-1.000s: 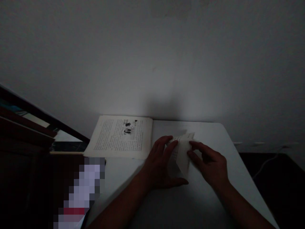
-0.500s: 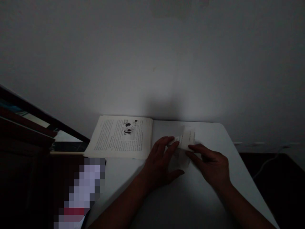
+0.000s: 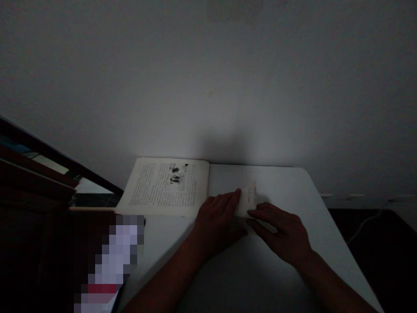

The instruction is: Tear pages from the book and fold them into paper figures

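Beside the book (image 3: 163, 187), spread left fingers (image 3: 232, 201) press folded paper (image 3: 248, 202), right fingers (image 3: 269, 215) narrowly parted at its edge.

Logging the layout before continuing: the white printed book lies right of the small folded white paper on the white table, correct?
Not quite: the white printed book lies left of the small folded white paper on the white table, as the head view shows.

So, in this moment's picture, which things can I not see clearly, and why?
In the head view:
Paper: left edge hidden by the left hand.
Its print: too small to read.
Right hand: whether it pinches the paper; too dark.
Book: words too small.
Thing at lower left: covered by squares.
Left forearm and right forearm: cut off by the bottom edge.
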The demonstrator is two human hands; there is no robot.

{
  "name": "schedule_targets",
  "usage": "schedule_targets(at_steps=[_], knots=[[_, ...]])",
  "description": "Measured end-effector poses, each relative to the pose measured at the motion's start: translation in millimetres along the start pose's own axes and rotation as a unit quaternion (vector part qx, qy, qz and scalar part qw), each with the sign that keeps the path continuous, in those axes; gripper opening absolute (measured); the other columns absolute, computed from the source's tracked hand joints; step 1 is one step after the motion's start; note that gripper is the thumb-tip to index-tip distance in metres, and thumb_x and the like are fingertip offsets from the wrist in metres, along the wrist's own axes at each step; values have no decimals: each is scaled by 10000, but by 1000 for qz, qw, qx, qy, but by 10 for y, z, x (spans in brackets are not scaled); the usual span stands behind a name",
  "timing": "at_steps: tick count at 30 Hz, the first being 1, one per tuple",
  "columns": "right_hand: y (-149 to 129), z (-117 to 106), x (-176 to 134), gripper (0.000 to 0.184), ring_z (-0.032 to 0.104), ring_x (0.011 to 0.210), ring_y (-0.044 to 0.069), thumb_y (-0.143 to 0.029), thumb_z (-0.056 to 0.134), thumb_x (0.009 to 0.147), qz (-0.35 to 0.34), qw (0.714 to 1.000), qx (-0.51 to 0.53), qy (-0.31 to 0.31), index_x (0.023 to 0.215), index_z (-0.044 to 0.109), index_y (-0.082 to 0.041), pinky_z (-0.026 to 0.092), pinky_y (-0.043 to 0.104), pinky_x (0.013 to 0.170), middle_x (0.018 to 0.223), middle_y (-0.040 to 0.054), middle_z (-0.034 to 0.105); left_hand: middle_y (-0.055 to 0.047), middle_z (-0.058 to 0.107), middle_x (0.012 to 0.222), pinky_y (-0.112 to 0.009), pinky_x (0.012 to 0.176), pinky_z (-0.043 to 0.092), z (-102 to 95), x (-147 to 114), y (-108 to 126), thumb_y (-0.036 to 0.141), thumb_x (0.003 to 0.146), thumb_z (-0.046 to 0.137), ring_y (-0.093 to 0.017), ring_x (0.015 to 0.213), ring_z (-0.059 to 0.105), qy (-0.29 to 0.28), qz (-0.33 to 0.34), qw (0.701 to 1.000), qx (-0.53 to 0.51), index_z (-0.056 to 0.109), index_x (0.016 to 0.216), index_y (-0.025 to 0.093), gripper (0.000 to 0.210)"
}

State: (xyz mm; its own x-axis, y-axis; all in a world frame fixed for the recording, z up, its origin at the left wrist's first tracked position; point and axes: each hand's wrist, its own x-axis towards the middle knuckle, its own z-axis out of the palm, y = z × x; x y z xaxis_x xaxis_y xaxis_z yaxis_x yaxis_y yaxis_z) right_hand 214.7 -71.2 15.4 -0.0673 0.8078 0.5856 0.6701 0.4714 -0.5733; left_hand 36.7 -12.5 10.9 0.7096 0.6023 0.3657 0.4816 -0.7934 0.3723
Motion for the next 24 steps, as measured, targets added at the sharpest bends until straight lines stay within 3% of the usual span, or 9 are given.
schedule_targets(at_steps=[8, 14, 24], knots=[[-18, -14, 12, 207, 679, 763, 195, -216, 638, 762, -5, 1000, 9, 0, 956, 681, -272, 584, 310, 648, 814, 20, 715, -149, 549, 1185, -432, 836, 447, 18, -1, -13, 464, 715, 633, -284, 1039, 539, -10, 6, 1000, 1, 284, 1315, 163, 756], [-21, -17, -19, 340, 673, 796, 195, -170, 666, 738, -16, 1000, 21, 2, 1060, 627, -270, 584, 302, 657, 871, 27, 707, -114, 607, 1090, -396, 816, 452, 41, -24, -14, 512, 747, 578, -253, 969, 576, 7, 7, 999, -32, 399, 1222, 182, 606], [-18, -13, -58, 384, 671, 808, 201, -170, 659, 741, -25, 999, 41, -15, 1109, 602, -264, 583, 317, 663, 921, 43, 700, -114, 625, 1037, -387, 775, 487, 124, -45, -10, 516, 744, 569, -232, 894, 603, 11, 0, 999, -52, 366, 1260, 169, 654]])
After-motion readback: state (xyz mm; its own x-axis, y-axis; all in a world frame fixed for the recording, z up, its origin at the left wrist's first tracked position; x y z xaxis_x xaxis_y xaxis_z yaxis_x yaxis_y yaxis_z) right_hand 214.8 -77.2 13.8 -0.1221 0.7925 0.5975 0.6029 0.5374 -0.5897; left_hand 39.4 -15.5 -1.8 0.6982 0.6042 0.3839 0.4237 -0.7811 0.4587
